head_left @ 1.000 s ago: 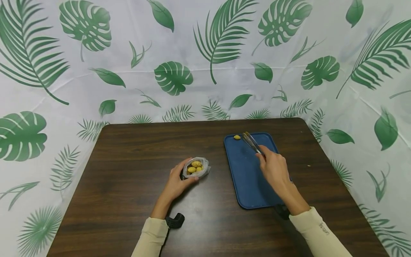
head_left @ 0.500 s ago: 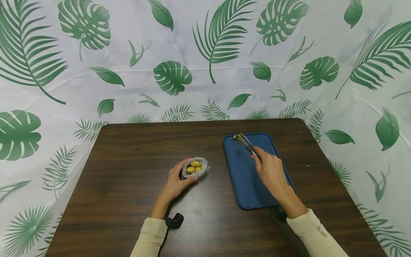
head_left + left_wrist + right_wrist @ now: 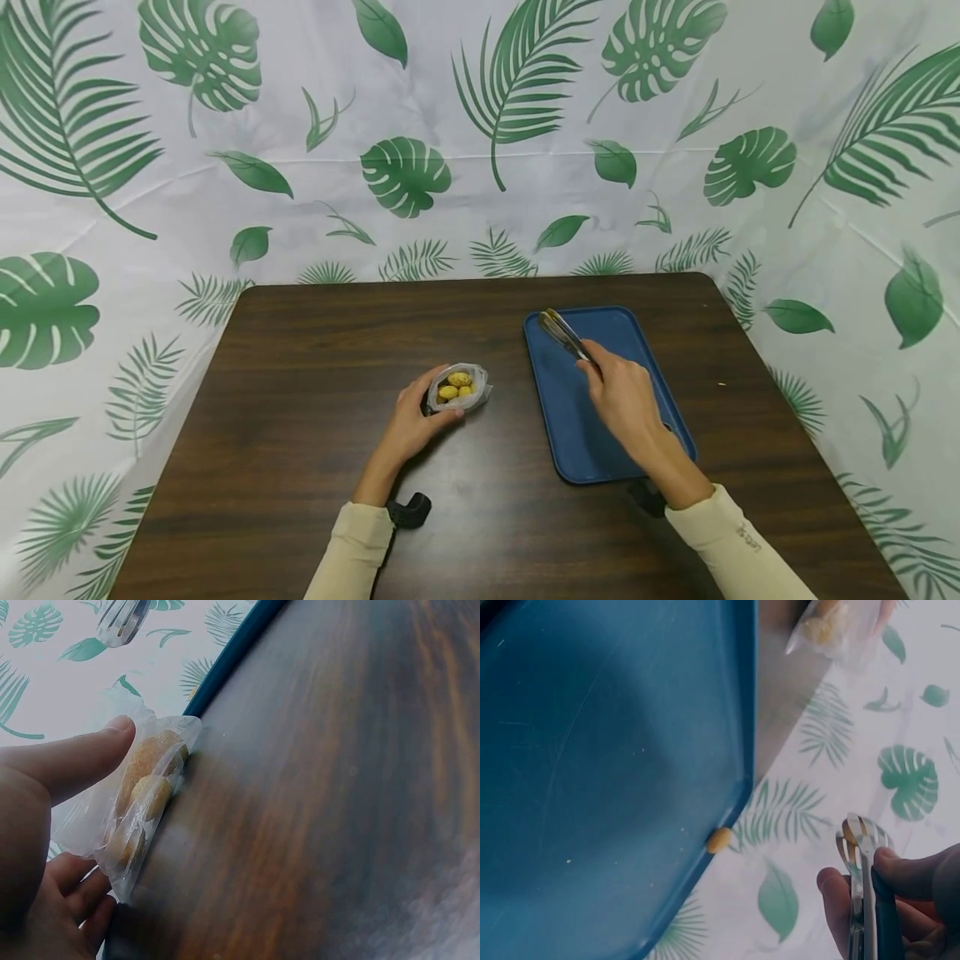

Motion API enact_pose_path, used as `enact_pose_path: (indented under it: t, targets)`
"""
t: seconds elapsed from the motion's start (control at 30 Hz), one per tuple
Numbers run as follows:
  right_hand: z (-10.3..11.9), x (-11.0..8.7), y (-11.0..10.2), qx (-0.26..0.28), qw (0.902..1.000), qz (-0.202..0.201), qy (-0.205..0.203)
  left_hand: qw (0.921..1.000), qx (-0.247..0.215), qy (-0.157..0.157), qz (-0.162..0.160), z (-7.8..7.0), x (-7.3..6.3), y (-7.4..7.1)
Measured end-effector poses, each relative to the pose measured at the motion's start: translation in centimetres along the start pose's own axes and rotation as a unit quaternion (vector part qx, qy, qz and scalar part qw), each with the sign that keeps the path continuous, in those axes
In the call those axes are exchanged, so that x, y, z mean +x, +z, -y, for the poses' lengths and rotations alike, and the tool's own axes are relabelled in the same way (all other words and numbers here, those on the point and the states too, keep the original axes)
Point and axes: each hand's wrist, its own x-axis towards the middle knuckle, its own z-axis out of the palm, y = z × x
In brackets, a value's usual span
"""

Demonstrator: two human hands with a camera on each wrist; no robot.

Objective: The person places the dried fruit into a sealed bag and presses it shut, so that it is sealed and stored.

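- Two hands busy over one table [image 3: 322,375], and the right hand [image 3: 626,400] has the delicate job: thumb and fingers pinch the tongs [image 3: 567,336], aimed out towards 10 o'clock, ends close together.
- Just one loose piece [image 3: 718,840], yellow and rounded, up against the rim at the 11 o'clock corner of the tray [image 3: 577,417]. The tongs crowd that corner in the head view; the right wrist view shows the piece apart from their ends.
- Over to 9 o'clock of the tray, the left hand [image 3: 411,423] wraps round the bag [image 3: 480,390], thumb on its 6 o'clock side, fingers round towards 10.
- Step in hand, by my reading: working the tongs at that loose piece. Best way? Spread the ends wider than it, straddle it low, squeeze softly. A hard pinch could well send it rolling; the rim might serve as a backstop.
- For the left, a steady, light hold suits, mouth of the bag facing up, plastic uncrushed.
- And the count: one pair of tongs, one tray, one bag, one loose piece, two black bands [image 3: 410,511] at the wrists. Bagged pieces [image 3: 459,379]: at least three, any underneath hidden.
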Motion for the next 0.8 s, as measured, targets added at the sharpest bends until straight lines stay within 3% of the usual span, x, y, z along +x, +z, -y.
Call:
enact_pose_path:
  t: [0.8]
  targets:
    - [1.9, -0.5, 0.3, 0.011, 0.9996, 0.016, -0.019, 1.0, -0.003, 0.003, -0.001, -0.2, 0.0, 0.0]
